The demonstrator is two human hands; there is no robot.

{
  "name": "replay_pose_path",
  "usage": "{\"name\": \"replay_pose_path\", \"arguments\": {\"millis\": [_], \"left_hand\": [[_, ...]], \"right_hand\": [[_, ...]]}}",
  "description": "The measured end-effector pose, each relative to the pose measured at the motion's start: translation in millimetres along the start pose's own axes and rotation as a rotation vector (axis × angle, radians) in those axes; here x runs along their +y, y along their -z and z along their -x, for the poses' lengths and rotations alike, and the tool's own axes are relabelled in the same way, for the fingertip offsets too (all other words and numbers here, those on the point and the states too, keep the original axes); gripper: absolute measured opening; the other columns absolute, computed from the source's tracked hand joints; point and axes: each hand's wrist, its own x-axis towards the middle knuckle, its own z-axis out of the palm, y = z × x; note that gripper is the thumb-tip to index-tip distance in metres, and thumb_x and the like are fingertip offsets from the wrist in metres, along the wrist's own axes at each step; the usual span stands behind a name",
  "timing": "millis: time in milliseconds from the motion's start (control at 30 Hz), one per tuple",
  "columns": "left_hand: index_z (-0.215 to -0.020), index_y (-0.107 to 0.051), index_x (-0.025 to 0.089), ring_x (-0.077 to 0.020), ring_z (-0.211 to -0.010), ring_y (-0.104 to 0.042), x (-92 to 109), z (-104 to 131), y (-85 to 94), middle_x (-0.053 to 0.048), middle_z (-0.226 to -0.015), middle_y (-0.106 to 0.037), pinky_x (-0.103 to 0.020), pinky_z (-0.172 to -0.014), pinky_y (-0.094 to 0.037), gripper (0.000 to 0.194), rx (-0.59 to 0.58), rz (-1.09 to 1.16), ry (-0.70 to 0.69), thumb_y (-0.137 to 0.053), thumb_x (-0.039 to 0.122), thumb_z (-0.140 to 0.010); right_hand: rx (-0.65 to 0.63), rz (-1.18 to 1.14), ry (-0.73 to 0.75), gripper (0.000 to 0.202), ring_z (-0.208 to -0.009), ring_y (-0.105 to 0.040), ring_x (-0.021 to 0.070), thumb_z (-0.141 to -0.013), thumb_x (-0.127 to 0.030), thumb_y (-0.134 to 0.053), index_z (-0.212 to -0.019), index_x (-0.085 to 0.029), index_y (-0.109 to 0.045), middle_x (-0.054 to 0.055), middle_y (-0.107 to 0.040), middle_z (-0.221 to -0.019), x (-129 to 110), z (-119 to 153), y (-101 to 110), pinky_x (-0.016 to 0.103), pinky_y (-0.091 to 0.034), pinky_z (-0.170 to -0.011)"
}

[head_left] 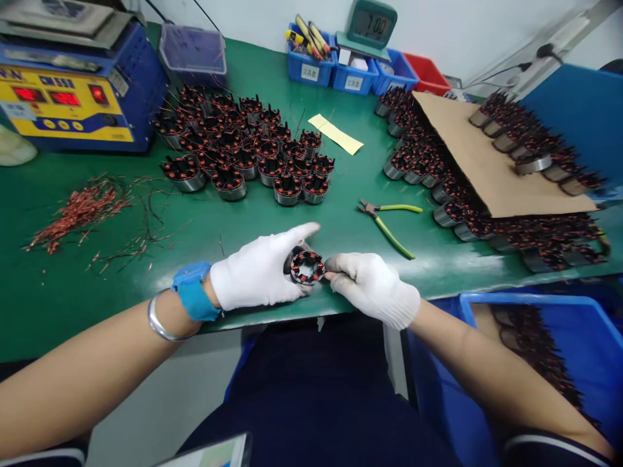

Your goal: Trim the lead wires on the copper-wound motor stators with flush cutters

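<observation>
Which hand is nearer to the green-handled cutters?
Right. The right hand is on the near side of the cutters; the left hand is farther off, to their left.

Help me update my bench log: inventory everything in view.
Held coil ring: one, black/copper, front
Coil rings: uncounted, black/copper, table, cardboard, crate
Cutters: one, green handles, table right
Paper: one, yellow, table back
Wire scraps: many, copper, table left
Control box: one, blue/yellow, back left
Bin: one, purplish, back left
Small bins: three blue, one red, back
Clock: one, green, back
Cardboard: one, brown, right
Crate: one, blue, lower right
Table: one, green, centre
Bracelet: one, silver, left wrist
Left hand: one, white glove, around ring
Right hand: one, white glove, at ring
</observation>
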Motion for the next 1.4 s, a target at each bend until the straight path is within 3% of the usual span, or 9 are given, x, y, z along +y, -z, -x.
{"name": "replay_pose_path", "arguments": {"millis": [200,300,400,467,567,667,767,1133,1400], "left_hand": [[-0.089,-0.068,0.017,-0.0183,-0.093,-0.064,-2,-11,-5.3,-0.005,-0.099,-0.068,-0.030,-0.087,-0.051,0.029,0.245,0.256,-0.026,-0.054,0.042,-0.085],[-0.088,-0.064,0.016,-0.0189,-0.087,-0.065,-11,-13,-0.1,-0.006,-0.092,-0.069,-0.032,-0.083,-0.052,0.024,0.305,0.185,0.076,-0.050,0.035,-0.086],[-0.081,-0.063,0.017,-0.0250,-0.090,-0.064,-13,-7,8.8,-0.008,-0.097,-0.067,-0.040,-0.081,-0.051,0.018,0.264,-0.289,0.142,-0.050,0.029,-0.084],[-0.080,-0.061,0.018,-0.0274,-0.100,-0.062,-8,0,12.2,-0.010,-0.108,-0.065,-0.042,-0.085,-0.050,0.015,0.377,-0.442,0.092,-0.050,0.026,-0.083],[-0.105,-0.059,0.019,-0.0246,-0.117,-0.056,2,7,9.0,-0.010,-0.128,-0.057,-0.038,-0.096,-0.048,0.026,0.533,-0.234,-0.149,-0.057,0.031,-0.082],[-0.125,-0.052,0.018,-0.0237,-0.117,-0.057,6,6,-1.4,-0.012,-0.132,-0.057,-0.036,-0.098,-0.048,0.052,0.278,-0.112,-0.301,-0.063,0.040,-0.080],[-0.123,-0.057,0.017,-0.0215,-0.107,-0.062,2,1,-10.2,-0.009,-0.118,-0.065,-0.035,-0.094,-0.050,0.045,0.107,-0.140,-0.298,-0.062,0.040,-0.084],[-0.116,-0.056,0.013,-0.0182,-0.094,-0.060,0,-1,-10.8,-0.009,-0.108,-0.064,-0.033,-0.084,-0.049,0.039,0.105,-0.128,-0.387,-0.063,0.035,-0.085],[-0.108,-0.052,0.010,-0.0226,-0.088,-0.056,1,-4,-21.5,-0.012,-0.101,-0.059,-0.039,-0.079,-0.048,0.031,0.135,-0.246,-0.404,-0.057,0.026,-0.082]], "right_hand": [[0.007,-0.020,0.031,0.024,-0.074,-0.060,0.0151,-0.092,-0.031,-0.044,-0.093,-0.019,-0.065,0.003,-0.068,-0.084,1,-1,0,0.024,-0.038,-0.064],[0.019,-0.017,0.016,0.024,-0.070,-0.058,0.0145,-0.092,-0.032,-0.044,-0.091,-0.019,-0.065,0.003,-0.066,-0.080,0,0,0,0.024,-0.036,-0.060],[0.024,-0.017,0.003,0.024,-0.071,-0.059,0.0147,-0.092,-0.032,-0.044,-0.092,-0.020,-0.065,0.003,-0.067,-0.081,0,0,0,0.024,-0.035,-0.060],[0.028,-0.019,0.010,0.024,-0.072,-0.059,0.0150,-0.092,-0.032,-0.044,-0.094,-0.020,-0.066,0.003,-0.067,-0.082,1,0,-1,0.024,-0.036,-0.061],[0.036,-0.024,0.030,0.024,-0.073,-0.059,0.0152,-0.091,-0.031,-0.045,-0.095,-0.020,-0.065,0.003,-0.067,-0.083,1,0,-1,0.024,-0.036,-0.062],[0.023,-0.042,0.043,0.023,-0.071,-0.058,0.0148,-0.091,-0.030,-0.045,-0.093,-0.019,-0.065,0.003,-0.067,-0.081,0,-1,1,0.024,-0.035,-0.061],[-0.025,-0.063,0.063,0.024,-0.069,-0.057,0.0140,-0.092,-0.031,-0.044,-0.093,-0.020,-0.065,0.003,-0.066,-0.081,1,0,6,0.024,-0.033,-0.059],[-0.169,-0.242,0.040,0.020,-0.057,-0.046,0.0093,-0.090,-0.030,-0.046,-0.081,-0.019,-0.060,-0.003,-0.058,-0.068,10,3,32,0.022,-0.030,-0.055],[-0.083,0.086,0.066,0.020,-0.064,-0.053,0.0149,-0.090,-0.033,-0.045,-0.091,-0.021,-0.061,0.002,-0.064,-0.078,0,11,51,0.027,-0.024,-0.052]]}}
